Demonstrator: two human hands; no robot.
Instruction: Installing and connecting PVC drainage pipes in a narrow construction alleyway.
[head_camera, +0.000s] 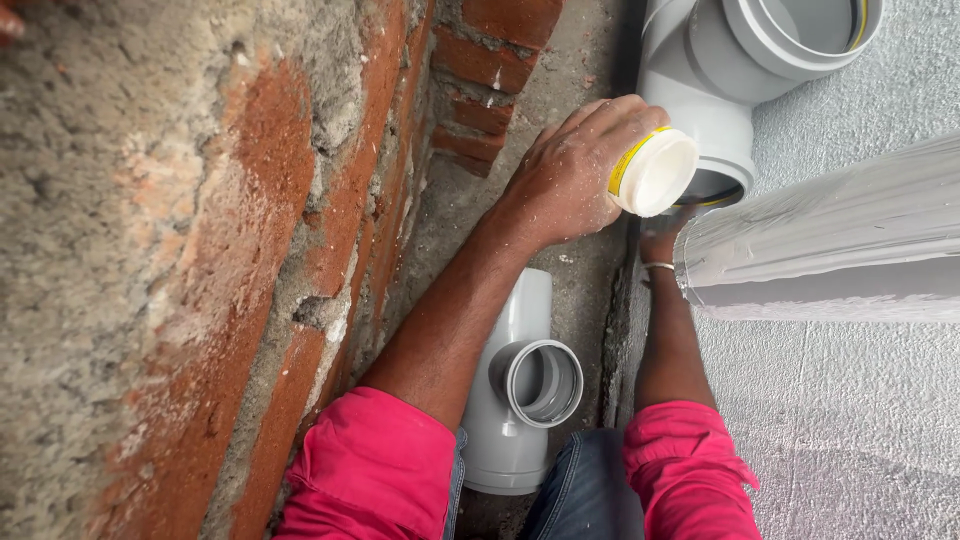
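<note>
Gripping a white round tub (655, 172) at the grey pipe fitting (712, 110) mouth, left hand (580, 170) keeps it handy; right hand (660, 235) hidden, grip untellable.

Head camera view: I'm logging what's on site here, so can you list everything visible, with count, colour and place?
Brick wall: one, red brick with grey mortar, left side.
Large pipe fitting: one, grey, top right, its lower socket next to the jar.
Small jar: one, white with a yellow band, held at that socket.
Tee fitting: one, grey, lying on the ground between the forearms.
Long pipe: one, grey, coming in from the right edge.
Bangle: one, silvery, on the right wrist.
Left hand: grips the jar.
Right hand: mostly hidden behind the long pipe.
Sleeves: two, pink, bottom.
</note>
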